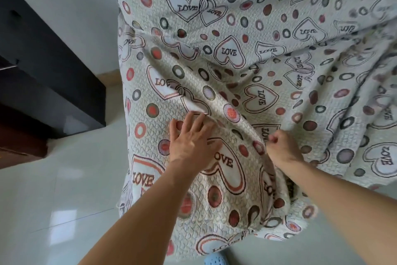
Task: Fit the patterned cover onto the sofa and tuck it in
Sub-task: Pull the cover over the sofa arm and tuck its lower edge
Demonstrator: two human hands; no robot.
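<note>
At the far left, a dark cabinet [53, 84] is seen standing on a pale tiled floor [64, 189], just beside the draped side of the sofa. The patterned cover [236, 28], cream with hearts marked LOVE and coloured rings, is spread over the whole sofa, so that none of the upholstery is shown; it hangs down to the floor at the near edge and is gathered into diagonal folds across the middle. The left hand [190, 142] is laid flat on the cover, fingers straight and spread, pressed against the fabric beside a raised ridge. To the right of that ridge, the right hand [281, 148] is curled, and a fold of the cover is pinched between its fingers and thumb.
</note>
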